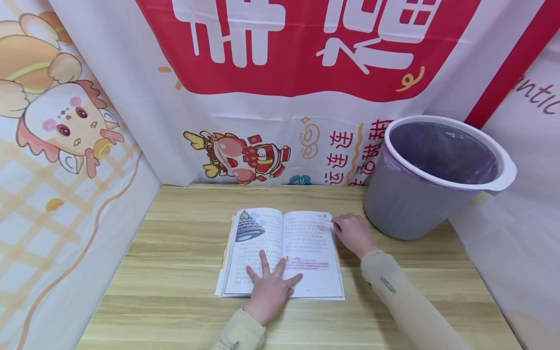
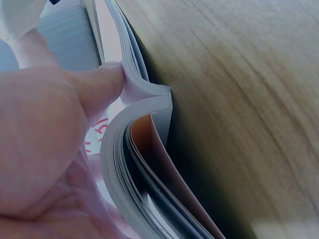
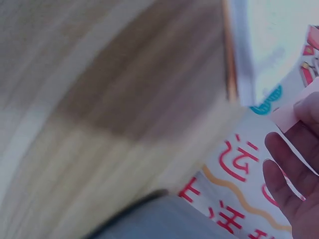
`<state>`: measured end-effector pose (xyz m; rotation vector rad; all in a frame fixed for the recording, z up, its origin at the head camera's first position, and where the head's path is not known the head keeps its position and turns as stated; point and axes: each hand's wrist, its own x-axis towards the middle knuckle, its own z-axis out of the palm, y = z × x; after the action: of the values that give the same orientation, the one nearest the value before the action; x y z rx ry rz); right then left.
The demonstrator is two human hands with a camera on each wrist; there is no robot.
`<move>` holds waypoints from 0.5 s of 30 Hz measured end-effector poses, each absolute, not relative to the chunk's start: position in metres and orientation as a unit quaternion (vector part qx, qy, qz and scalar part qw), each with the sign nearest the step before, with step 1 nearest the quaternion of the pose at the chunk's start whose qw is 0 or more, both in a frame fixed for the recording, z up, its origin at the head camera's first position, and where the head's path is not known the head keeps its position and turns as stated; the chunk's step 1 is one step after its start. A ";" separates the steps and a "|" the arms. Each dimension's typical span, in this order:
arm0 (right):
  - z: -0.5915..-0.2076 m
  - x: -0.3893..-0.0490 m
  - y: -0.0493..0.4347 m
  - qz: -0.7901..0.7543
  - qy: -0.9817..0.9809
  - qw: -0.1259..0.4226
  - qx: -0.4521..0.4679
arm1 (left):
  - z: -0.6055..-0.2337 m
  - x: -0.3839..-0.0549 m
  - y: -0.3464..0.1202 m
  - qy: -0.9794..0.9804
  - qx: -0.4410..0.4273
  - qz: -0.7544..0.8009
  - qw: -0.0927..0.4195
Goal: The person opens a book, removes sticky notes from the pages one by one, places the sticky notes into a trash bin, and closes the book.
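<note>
An open book (image 1: pixel 306 243) with printed text lies on the wooden table, a blue-grey building picture on its left page. My left hand (image 1: pixel 270 294) is spread over the lower middle of the pages, fingers splayed and straight. In the left wrist view its thumb (image 2: pixel 102 87) rests on the page near the spine, and the curved page block (image 2: pixel 117 144) shows from its bottom edge. At the upper right corner of the book my right hand (image 1: pixel 355 234) pinches a page; the right wrist view shows that page's corner (image 3: pixel 286 117) between thumb and fingers, apart from the pages beneath.
A grey trash bin (image 1: pixel 402 209) with a white rim and purple liner stands at the table's back right, close to my right hand. Printed cloth (image 1: pixel 245 112) hangs behind the table (image 1: pixel 175 262) and along both sides.
</note>
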<state>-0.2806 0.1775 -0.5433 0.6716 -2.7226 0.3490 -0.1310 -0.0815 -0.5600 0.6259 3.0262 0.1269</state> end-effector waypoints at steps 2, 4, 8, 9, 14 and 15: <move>-0.535 -0.276 0.179 0.137 -0.949 0.166 0.228 | -0.560 -0.131 -0.081 0.978 0.202 0.040 0.025; -0.525 -0.271 0.181 0.150 -0.949 0.169 0.218 | -0.560 -0.131 -0.081 0.978 0.202 0.040 0.026; -0.507 -0.260 0.186 0.172 -0.950 0.173 0.193 | -0.559 -0.130 -0.081 0.978 0.203 0.042 0.023; -0.502 -0.257 0.188 0.179 -0.949 0.177 0.188 | -0.559 -0.129 -0.082 0.978 0.203 0.041 0.022; -0.478 -0.243 0.196 0.198 -0.933 0.227 0.196 | -0.557 -0.129 -0.082 0.978 0.203 0.038 0.021; -0.473 -0.241 0.198 0.199 -0.928 0.240 0.202 | -0.556 -0.128 -0.081 0.978 0.203 0.038 0.021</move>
<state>-0.2412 0.1984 -0.4730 0.5532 -2.5409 0.5447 -0.1284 -0.0815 -0.5559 0.6301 3.0334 0.1186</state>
